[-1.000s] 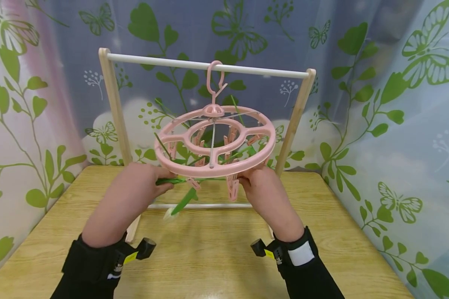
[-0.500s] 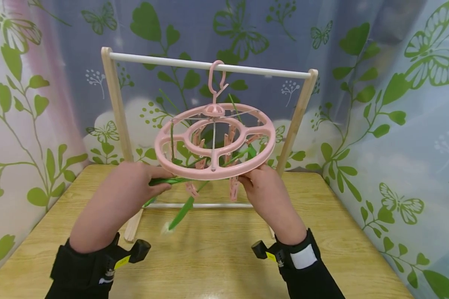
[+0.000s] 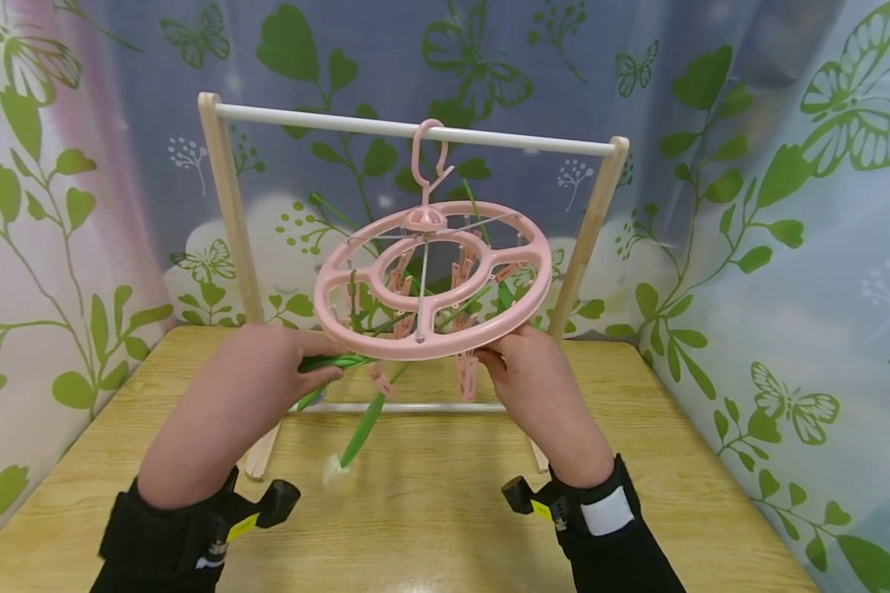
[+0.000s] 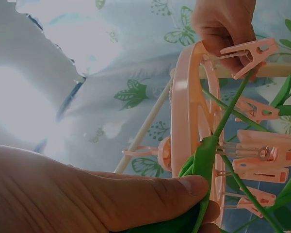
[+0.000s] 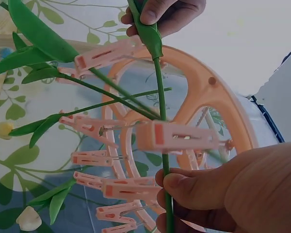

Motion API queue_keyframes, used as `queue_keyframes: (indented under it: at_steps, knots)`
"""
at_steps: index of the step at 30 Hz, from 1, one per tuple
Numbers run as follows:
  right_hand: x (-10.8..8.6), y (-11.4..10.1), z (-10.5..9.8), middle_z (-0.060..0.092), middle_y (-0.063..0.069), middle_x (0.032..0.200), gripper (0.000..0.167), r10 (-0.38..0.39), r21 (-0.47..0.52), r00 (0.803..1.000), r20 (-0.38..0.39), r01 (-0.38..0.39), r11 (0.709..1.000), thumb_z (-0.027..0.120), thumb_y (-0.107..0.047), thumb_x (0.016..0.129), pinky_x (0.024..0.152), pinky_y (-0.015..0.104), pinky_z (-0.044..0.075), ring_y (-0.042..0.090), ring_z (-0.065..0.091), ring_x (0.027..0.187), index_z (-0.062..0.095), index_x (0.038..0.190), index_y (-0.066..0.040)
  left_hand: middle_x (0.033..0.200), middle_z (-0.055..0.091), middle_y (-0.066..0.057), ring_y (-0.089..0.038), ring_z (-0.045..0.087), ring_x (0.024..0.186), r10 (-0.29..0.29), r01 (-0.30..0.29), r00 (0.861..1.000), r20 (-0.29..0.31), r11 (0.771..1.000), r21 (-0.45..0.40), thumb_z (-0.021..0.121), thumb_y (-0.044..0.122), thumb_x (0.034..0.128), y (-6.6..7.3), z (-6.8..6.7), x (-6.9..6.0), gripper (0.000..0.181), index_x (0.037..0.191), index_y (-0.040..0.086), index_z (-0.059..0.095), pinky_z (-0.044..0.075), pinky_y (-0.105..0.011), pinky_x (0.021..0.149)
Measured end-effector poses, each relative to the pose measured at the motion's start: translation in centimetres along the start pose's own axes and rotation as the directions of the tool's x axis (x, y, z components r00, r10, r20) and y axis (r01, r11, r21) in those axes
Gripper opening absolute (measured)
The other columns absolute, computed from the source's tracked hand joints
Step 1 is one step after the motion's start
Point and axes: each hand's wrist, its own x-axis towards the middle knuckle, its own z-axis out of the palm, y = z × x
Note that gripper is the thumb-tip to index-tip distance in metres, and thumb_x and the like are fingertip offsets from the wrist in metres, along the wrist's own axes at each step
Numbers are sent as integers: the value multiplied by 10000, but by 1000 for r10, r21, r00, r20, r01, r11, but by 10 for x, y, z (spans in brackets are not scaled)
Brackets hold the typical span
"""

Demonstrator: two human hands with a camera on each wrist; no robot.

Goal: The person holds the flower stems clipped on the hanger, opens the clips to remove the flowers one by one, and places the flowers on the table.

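Observation:
A pink round clip hanger [image 3: 423, 346] hangs tilted from a white rod. Pink clothespins [image 5: 177, 136] dangle beneath its rings. Under the left of the rim, my left hand [image 3: 289, 362] pinches the green leafy part of an artificial flower stem [image 4: 203, 158] between thumb and fingers. On the right, my right hand [image 3: 522, 371] pinches the same stem farther along, as the right wrist view shows. One clothespin lies close to the stem between the hands; whether it grips it I cannot tell. The held flower's head is hidden. Another flower [image 3: 363, 428] droops below with a blurred whitish head.
A wooden stand [image 3: 226, 206] with the white rod [image 3: 326, 122] holds the hanger above a wood-grain table [image 3: 445, 511]. More clipped flowers show in the right wrist view, with a yellow head [image 5: 3, 129] and a white head [image 5: 29, 219]. A leaf-patterned curtain [image 3: 779, 272] surrounds the table.
The hanger has shifted slightly right and tilted. The drooping flower has swung lower. My left hand has moved a little left, still pinching the stem; the right hand has moved slightly right.

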Motion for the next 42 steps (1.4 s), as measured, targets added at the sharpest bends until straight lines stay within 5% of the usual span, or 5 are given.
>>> queue_keyframes:
  at_steps: [6, 13, 19, 24, 42]
  knots:
    - [2, 4, 5, 746, 41, 1042, 186, 61, 41, 994, 90, -65, 997, 713, -70, 949, 764, 366, 581, 196, 713, 921, 768, 1117, -128, 696, 657, 92, -48, 468, 530, -2, 2, 1000, 20, 1000, -3, 809, 271, 880, 3, 1, 0, 255, 1130, 231, 782, 373, -282, 542]
    - [2, 5, 2, 747, 29, 1020, 162, 59, 57, 992, 111, -65, 996, 712, -66, 946, 774, 367, 583, 193, 711, 919, 771, 1083, -129, 723, 693, 87, -49, 506, 550, -6, 5, 1000, 28, 1000, 3, 818, 271, 873, 9, -2, 0, 228, 1098, 235, 801, 402, -285, 554]
    - [2, 5, 3, 732, -19, 993, 130, 86, 81, 977, 197, -103, 991, 702, -94, 966, 745, 333, 544, 125, 651, 828, 775, 1034, -176, 918, 761, 72, -48, 601, 668, -13, 21, 982, 189, 999, -38, 797, 261, 896, 8, -2, 3, 197, 1093, 261, 804, 445, -277, 596]
    - [2, 5, 5, 733, -16, 951, 112, 92, 81, 968, 232, -113, 990, 694, -97, 975, 713, 311, 524, 113, 617, 764, 778, 1008, -164, 875, 733, 100, -34, 605, 683, -23, 41, 965, 260, 997, -64, 787, 251, 902, 5, 2, 4, 171, 1073, 244, 793, 484, -276, 627]
    - [4, 12, 17, 764, -14, 941, 110, 115, 30, 941, 318, -131, 991, 715, -78, 955, 696, 283, 532, 98, 631, 763, 805, 967, -141, 832, 712, 113, -46, 598, 699, 7, 14, 954, 301, 998, -69, 789, 239, 901, -9, 23, 17, 61, 962, 235, 792, 487, -290, 653]
